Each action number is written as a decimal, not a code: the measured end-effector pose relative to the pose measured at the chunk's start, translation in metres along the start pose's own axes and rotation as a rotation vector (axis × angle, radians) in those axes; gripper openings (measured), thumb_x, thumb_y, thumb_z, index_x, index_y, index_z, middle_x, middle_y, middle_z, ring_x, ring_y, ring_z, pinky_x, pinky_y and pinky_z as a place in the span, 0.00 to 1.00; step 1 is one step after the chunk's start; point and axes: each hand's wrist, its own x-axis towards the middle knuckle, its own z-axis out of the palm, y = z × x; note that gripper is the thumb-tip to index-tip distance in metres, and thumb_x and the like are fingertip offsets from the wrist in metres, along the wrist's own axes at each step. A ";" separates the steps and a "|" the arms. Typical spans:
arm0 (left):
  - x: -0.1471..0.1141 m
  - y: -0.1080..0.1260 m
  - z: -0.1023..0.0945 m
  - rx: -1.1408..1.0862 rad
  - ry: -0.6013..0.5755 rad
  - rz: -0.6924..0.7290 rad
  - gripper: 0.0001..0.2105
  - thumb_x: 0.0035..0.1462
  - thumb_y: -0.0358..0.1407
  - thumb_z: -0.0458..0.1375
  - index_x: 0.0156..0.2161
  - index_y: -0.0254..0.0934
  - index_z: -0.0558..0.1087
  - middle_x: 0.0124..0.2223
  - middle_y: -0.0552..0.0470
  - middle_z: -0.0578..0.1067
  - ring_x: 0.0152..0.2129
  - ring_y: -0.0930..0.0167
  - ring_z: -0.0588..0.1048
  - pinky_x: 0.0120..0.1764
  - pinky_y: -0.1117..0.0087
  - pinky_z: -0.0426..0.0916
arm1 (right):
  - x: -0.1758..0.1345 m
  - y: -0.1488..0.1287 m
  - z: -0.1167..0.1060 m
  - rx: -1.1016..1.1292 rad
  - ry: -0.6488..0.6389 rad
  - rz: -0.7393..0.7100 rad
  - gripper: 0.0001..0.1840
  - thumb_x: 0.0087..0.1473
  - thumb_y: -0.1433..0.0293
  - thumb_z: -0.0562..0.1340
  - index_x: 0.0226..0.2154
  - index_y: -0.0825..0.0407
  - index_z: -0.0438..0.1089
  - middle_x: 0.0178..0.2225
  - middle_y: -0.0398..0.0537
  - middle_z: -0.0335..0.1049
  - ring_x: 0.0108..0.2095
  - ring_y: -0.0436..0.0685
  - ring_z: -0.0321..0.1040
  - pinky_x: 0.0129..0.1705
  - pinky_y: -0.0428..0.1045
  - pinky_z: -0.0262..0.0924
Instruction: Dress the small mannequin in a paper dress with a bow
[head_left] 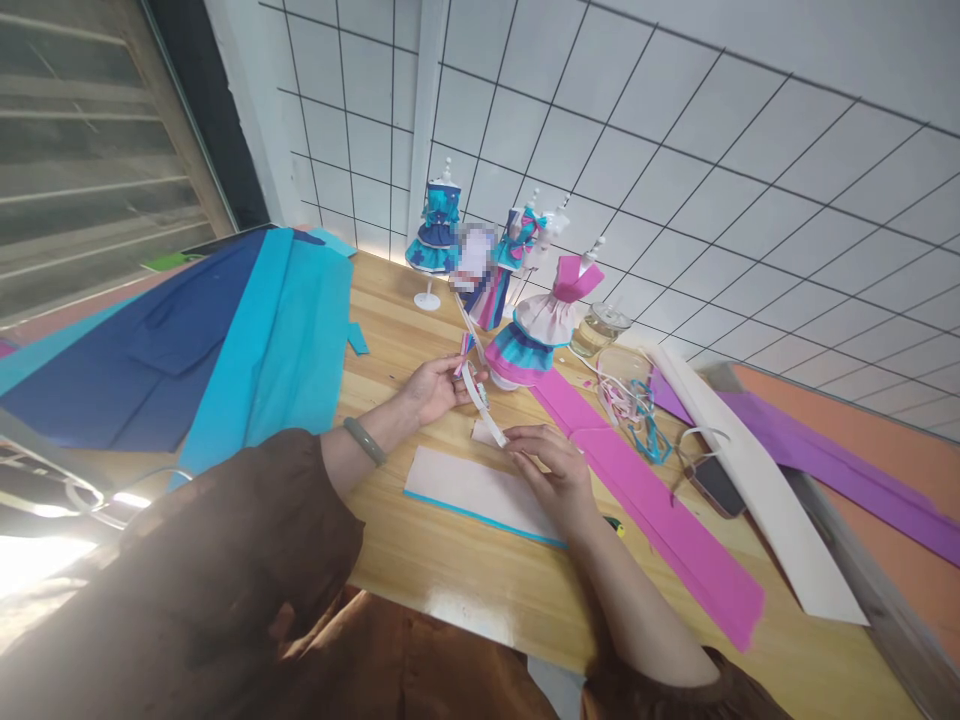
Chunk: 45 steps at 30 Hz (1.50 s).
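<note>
A narrow white strip that looks like tape stretches between my hands above the wooden table. My left hand is closed around its upper end, together with a small item with coloured stripes that I cannot make out fully. At the lower end, the fingertips of my right hand pinch the strip. Below them lies a long pale pink panel with a blue edge, partly covered by my right hand. A small pale roll or scrap sits just behind the panel. Something yellow and black shows beside my right wrist.
Doll stands wear a pink-and-blue layered dress and a blue dress. Blue fabric or paper sheets cover the left. A pink strip, tangled cords, a glass jar and a dark box lie right.
</note>
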 end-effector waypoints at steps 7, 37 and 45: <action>0.001 -0.004 0.001 0.063 0.094 -0.061 0.01 0.52 0.30 0.54 0.32 0.34 0.66 0.36 0.46 0.76 0.37 0.62 0.76 0.43 0.53 0.68 | 0.000 0.004 -0.001 0.003 0.011 0.017 0.09 0.55 0.74 0.58 0.35 0.47 0.72 0.38 0.50 0.73 0.41 0.57 0.70 0.42 0.54 0.64; -0.018 -0.015 0.028 1.073 -0.014 0.357 0.07 0.54 0.38 0.53 0.33 0.35 0.63 0.31 0.53 0.74 0.21 0.78 0.67 0.25 0.77 0.62 | -0.001 0.008 -0.004 0.003 0.060 0.024 0.08 0.53 0.74 0.59 0.34 0.48 0.73 0.43 0.52 0.69 0.38 0.55 0.70 0.41 0.53 0.65; -0.026 -0.025 0.036 0.978 -0.204 0.088 0.12 0.54 0.43 0.54 0.35 0.34 0.64 0.32 0.50 0.76 0.13 0.81 0.66 0.16 0.79 0.57 | -0.002 0.013 -0.005 -0.013 0.062 0.042 0.10 0.54 0.75 0.59 0.36 0.45 0.73 0.34 0.47 0.63 0.36 0.54 0.65 0.35 0.50 0.61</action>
